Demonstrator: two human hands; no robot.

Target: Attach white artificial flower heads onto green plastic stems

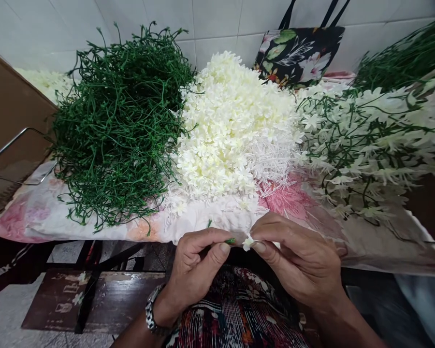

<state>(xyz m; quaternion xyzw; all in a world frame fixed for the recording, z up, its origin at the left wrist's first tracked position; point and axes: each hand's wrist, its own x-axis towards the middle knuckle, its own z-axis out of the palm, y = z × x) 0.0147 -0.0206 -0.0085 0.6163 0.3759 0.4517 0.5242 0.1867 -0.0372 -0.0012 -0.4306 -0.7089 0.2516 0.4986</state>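
Note:
Between the thumb and forefinger of my left hand (203,258) is a green plastic stem (230,240), its tip poking out to the right. My right hand (297,256) pinches a small white artificial flower (248,242) just across from that tip, with a narrow gap between the two. Both hands are in front of the table's near edge, above my lap. Beyond them lies a heap of loose white flowers (228,121), with a patch of thin white stamens (273,157) at its right. A tangled pile of green stems (119,121) stands to the left.
Assembled white flower sprays (369,140) cover the table's right side. A floral cloth (105,224) lies under the piles. At the back, a dark flowered bag (300,55) leans near the tiled wall. A cardboard box (14,116) and a metal wire frame (14,145) flank the left end.

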